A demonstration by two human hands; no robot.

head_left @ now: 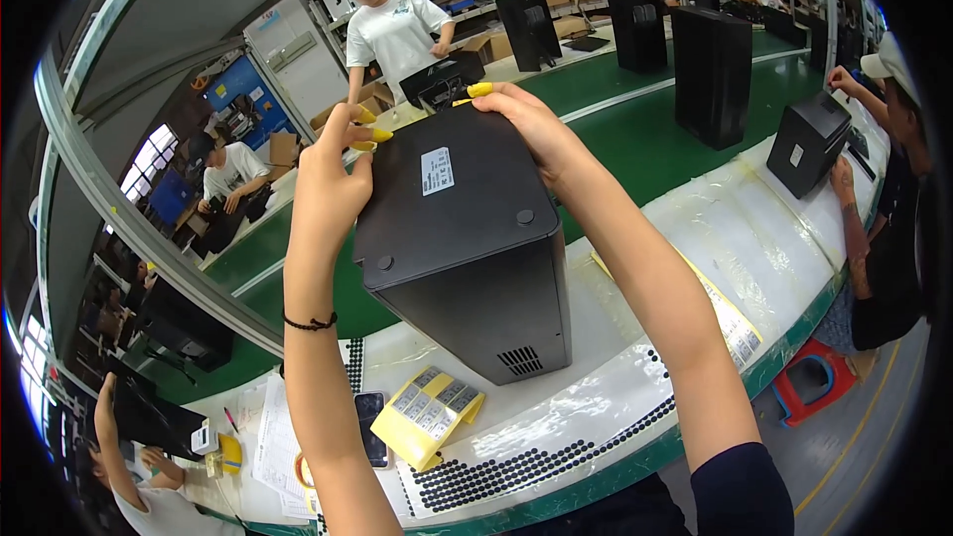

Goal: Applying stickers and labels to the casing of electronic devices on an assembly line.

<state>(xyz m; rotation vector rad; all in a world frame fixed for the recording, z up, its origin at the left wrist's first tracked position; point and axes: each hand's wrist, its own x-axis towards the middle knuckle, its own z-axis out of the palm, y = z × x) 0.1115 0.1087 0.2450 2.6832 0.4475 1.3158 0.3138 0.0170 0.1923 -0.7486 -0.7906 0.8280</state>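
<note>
A tall black tower case (pixel 462 228) stands between my hands on the white-covered bench, with a small pale label (pixel 437 171) and round black feet on its upward face. My left hand (pixel 338 169) grips its far left edge, fingers bent over the side. At the far right edge, my right hand (pixel 526 129) holds the case with its fingertips by the back corner. Yellow finger cots cover fingertips on both hands. Part of each hand's fingers is hidden behind the case.
Near the case lie a yellow label sheet (pixel 427 415), a phone (pixel 371 425), papers (pixel 278 447) and a sheet of round black pads (pixel 526 467). A green conveyor (pixel 635 114) carrying other black cases runs beyond. People work across it and at both sides; a red stool (pixel 809 382) stands at right.
</note>
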